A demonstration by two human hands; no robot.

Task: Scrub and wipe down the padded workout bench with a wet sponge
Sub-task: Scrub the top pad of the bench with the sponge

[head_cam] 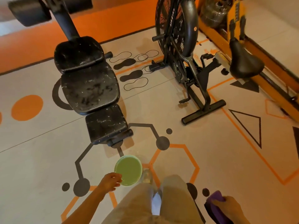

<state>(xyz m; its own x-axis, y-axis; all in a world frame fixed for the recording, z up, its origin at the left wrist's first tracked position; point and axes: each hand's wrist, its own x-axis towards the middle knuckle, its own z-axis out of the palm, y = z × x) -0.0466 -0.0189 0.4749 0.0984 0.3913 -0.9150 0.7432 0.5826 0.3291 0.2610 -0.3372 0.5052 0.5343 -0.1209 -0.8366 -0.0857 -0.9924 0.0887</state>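
Observation:
The black padded workout bench stands ahead on the floor, its three pads speckled with white suds and wet streaks. A green bowl of liquid sits on the floor just below the bench's near end. My left hand hovers at the bowl's left rim, fingers curled, holding nothing that I can see. My right hand is low at the right, gripping a purple sponge away from the bench.
A black air bike stands to the right of the bench, with an orange machine and black saddle beyond. My legs in beige trousers fill the bottom centre. The floor carries orange and black printed shapes.

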